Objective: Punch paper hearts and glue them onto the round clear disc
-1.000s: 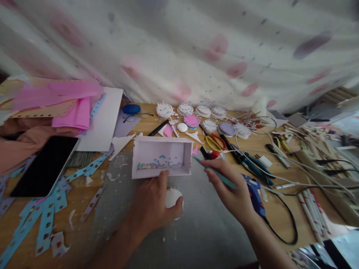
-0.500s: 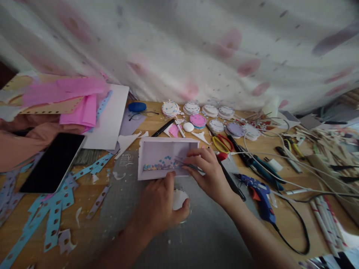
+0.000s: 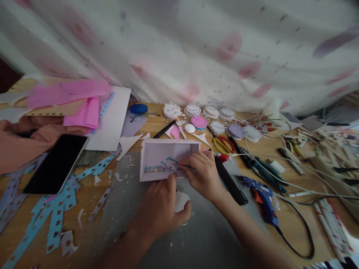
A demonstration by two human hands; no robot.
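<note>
A shallow white paper box [image 3: 142, 160] stands tilted toward me, with small blue, lilac and cream paper hearts [image 3: 157, 168] gathered along its near side. My left hand [image 3: 159, 209] grips the near edge of the box, index fingertip over the rim and thumb stretched apart. Below that edge, partly behind the left thumb, a round white disc [image 3: 181, 201] lies on the grey cutting mat [image 3: 207, 228]. My right hand [image 3: 203, 173] pinches tweezers [image 3: 188, 167], whose tips reach the hearts inside the box. Whether a heart is between the tips I cannot tell.
Decorated round paper pieces [image 3: 199, 122] line the back. On the right lie a blue glue gun [image 3: 265, 198], pliers [image 3: 270, 173], scissors [image 3: 224, 144] and white cables. A phone [image 3: 57, 162], punched blue strips [image 3: 54, 220] and pink paper [image 3: 84, 114] cover the left.
My right hand has shifted slightly left, and the tweezers now reach deeper into the hearts, their tips looking closer together. My left hand keeps its place at the box.
</note>
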